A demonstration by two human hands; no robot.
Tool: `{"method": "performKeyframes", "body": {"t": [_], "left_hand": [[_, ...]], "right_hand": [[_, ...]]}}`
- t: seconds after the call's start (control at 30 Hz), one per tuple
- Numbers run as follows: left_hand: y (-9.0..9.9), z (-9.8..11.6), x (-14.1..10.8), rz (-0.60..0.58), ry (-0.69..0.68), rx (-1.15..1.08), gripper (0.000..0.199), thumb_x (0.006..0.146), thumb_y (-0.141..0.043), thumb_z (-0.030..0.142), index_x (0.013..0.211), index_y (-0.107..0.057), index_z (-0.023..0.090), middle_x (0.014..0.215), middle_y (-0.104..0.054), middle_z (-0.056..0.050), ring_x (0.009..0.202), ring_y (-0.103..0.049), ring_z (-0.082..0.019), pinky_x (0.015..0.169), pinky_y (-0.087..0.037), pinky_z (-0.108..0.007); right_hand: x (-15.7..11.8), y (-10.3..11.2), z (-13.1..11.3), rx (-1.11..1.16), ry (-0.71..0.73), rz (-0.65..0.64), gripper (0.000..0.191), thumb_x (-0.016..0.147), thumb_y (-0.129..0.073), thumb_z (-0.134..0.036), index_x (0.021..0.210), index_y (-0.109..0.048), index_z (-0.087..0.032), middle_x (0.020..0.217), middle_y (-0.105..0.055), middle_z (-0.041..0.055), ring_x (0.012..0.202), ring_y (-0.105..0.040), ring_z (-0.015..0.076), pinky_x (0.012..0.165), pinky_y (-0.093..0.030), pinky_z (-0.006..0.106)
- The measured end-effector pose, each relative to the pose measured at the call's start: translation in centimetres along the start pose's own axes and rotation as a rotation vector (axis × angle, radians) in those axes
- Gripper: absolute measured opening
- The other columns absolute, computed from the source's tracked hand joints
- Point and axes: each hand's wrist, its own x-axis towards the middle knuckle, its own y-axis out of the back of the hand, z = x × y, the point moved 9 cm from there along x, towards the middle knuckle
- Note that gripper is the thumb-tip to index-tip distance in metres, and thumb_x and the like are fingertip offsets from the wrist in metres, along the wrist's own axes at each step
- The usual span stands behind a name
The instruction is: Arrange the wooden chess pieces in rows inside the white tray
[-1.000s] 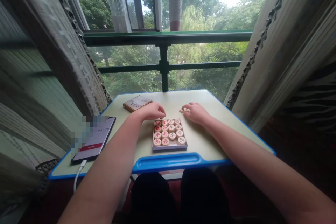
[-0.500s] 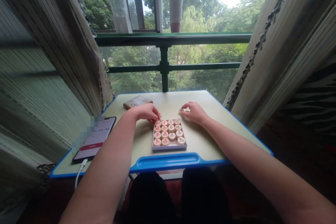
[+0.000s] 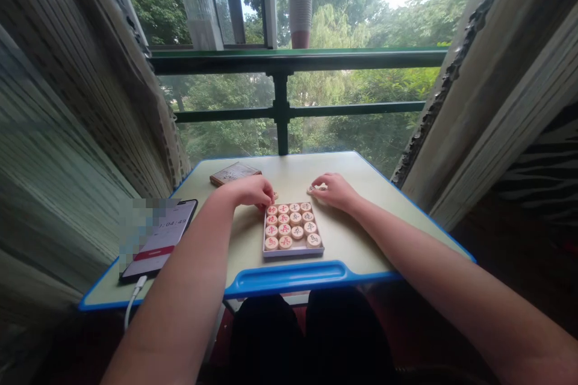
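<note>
A shallow white box (image 3: 293, 252) holds rows of round wooden pieces, red-marked on the left and black-marked on the right, with a gap in the front row. At the box's back left corner is my left hand (image 3: 256, 191), its fingers pinched together; whatever they hold is hidden. One piece (image 3: 276, 195) lies just beyond those fingertips. Behind the box's right corner, my right hand (image 3: 335, 190) rests low over the table, fingers curved around pieces (image 3: 312, 190) that lie partly under them.
A dark flat box lid (image 3: 233, 173) lies at the back left of the table. On the left is a phone (image 3: 158, 246) with a white cable (image 3: 134, 301). A blue pen groove (image 3: 289, 277) runs along the front edge. Curtains hang at both sides.
The view has shifted slightly. Both hands remain in nearly the same places, and the pieces in the box look unchanged. The phone's timer has advanced.
</note>
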Motion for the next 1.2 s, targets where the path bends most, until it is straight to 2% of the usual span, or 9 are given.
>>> {"method": "performKeyframes", "body": {"t": [0.13, 0.33, 0.47, 0.6, 0.73, 0.8, 0.9, 1.07, 1.2], "left_hand": [[0.1, 0.0, 0.1, 0.023, -0.002, 0.055, 0.014, 0.059, -0.064, 0.026, 0.070, -0.065, 0.017, 0.073, -0.069, -0.005, 0.072, -0.065, -0.020, 0.063, -0.049, -0.025], [0.9, -0.4, 0.2, 0.060, 0.011, 0.134, 0.012, 0.059, -0.061, 0.024, 0.069, -0.064, 0.017, 0.074, -0.069, -0.005, 0.072, -0.065, -0.020, 0.060, -0.047, -0.023], [1.5, -0.9, 0.1, 0.092, 0.026, 0.135, 0.012, 0.059, -0.061, 0.021, 0.070, -0.064, 0.017, 0.073, -0.069, -0.005, 0.072, -0.065, -0.019, 0.061, -0.048, -0.022], [1.6, -1.2, -0.1, 0.096, 0.048, 0.111, 0.012, 0.060, -0.061, 0.020, 0.071, -0.064, 0.016, 0.076, -0.070, -0.006, 0.073, -0.065, -0.018, 0.062, -0.049, -0.021], [1.7, -1.2, -0.2, 0.095, 0.071, 0.151, 0.013, 0.063, -0.058, 0.018, 0.075, -0.064, 0.016, 0.079, -0.070, -0.004, 0.075, -0.065, -0.016, 0.062, -0.049, -0.019], [1.7, -1.1, -0.2, 0.097, 0.081, 0.180, 0.015, 0.064, -0.057, 0.018, 0.076, -0.064, 0.016, 0.079, -0.071, -0.003, 0.075, -0.065, -0.015, 0.062, -0.049, -0.018], [1.7, -1.1, -0.2, 0.103, 0.085, 0.207, 0.016, 0.064, -0.057, 0.017, 0.077, -0.065, 0.016, 0.080, -0.071, -0.003, 0.075, -0.065, -0.015, 0.062, -0.049, -0.018], [1.6, -1.2, 0.2, 0.099, 0.056, 0.193, 0.016, 0.065, -0.055, 0.017, 0.078, -0.065, 0.015, 0.079, -0.071, -0.004, 0.071, -0.066, -0.015, 0.061, -0.049, -0.018], [1.6, -1.2, 0.2, 0.097, 0.041, 0.194, 0.017, 0.065, -0.056, 0.019, 0.078, -0.065, 0.015, 0.078, -0.071, -0.004, 0.072, -0.065, -0.015, 0.061, -0.049, -0.018]], "right_hand": [[0.1, -0.4, 0.0, -0.030, -0.004, -0.021, 0.032, 0.076, -0.058, -0.043, 0.092, -0.071, -0.018, 0.091, -0.065, 0.0077, 0.086, -0.054, 0.0194, 0.084, -0.038, 0.030], [0.0, -0.7, -0.2, -0.013, 0.024, -0.038, 0.029, 0.076, -0.059, -0.040, 0.093, -0.072, -0.020, 0.095, -0.063, 0.0083, 0.090, -0.051, 0.0207, 0.090, -0.035, 0.032], [-0.2, 0.3, -0.6, 0.046, 0.023, 0.037, 0.026, 0.075, -0.061, -0.037, 0.089, -0.071, -0.017, 0.094, -0.062, 0.0092, 0.093, -0.050, 0.0218, 0.088, -0.037, 0.033], [-1.3, 1.6, -3.3, 0.182, 0.159, 0.109, 0.024, 0.075, -0.063, -0.039, 0.085, -0.069, -0.019, 0.093, -0.060, 0.0072, 0.094, -0.051, 0.0210, 0.087, -0.038, 0.033], [-3.2, 1.5, -7.7, 0.251, 0.421, 0.066, 0.025, 0.070, -0.069, -0.042, 0.081, -0.067, -0.019, 0.089, -0.060, 0.0063, 0.089, -0.051, 0.0204, 0.084, -0.040, 0.034], [-3.8, 1.2, -9.1, 0.228, 0.495, 0.047, 0.025, 0.071, -0.069, -0.043, 0.080, -0.066, -0.019, 0.087, -0.060, 0.0060, 0.087, -0.050, 0.0200, 0.081, -0.041, 0.034], [-4.2, 1.1, -9.9, 0.167, 0.518, 0.050, 0.026, 0.071, -0.069, -0.044, 0.078, -0.066, -0.019, 0.084, -0.059, 0.0058, 0.082, -0.048, 0.0192, 0.079, -0.041, 0.034], [-4.2, 0.9, -10.0, 0.105, 0.468, 0.007, 0.030, 0.068, -0.070, -0.048, 0.075, -0.067, -0.019, 0.082, -0.057, 0.0060, 0.080, -0.046, 0.0189, 0.076, -0.040, 0.033], [-4.5, 0.6, -10.6, 0.062, 0.471, -0.033, 0.025, 0.067, -0.071, -0.044, 0.070, -0.068, -0.019, 0.078, -0.054, 0.0046, 0.077, -0.044, 0.0173, 0.074, -0.038, 0.031]]}}
